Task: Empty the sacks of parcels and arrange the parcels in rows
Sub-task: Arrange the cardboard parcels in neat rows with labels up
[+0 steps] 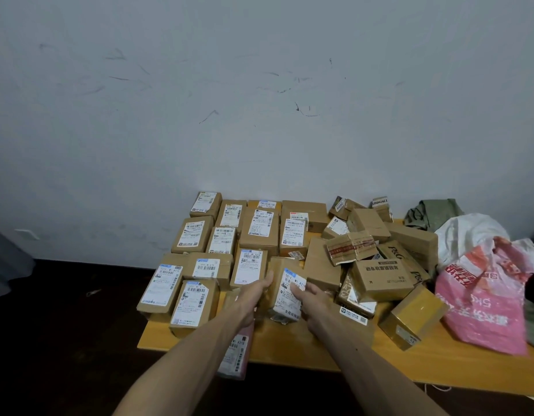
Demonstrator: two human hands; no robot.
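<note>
Parcel (286,300) gripped by two hands (253,294) (309,297).

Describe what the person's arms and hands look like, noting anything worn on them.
The left forearm and right forearm are bare to the picture's lower edge; no sleeves show. The left hand and right hand are bare too: no gloves, and no watch, bracelet or ring is visible.
</note>
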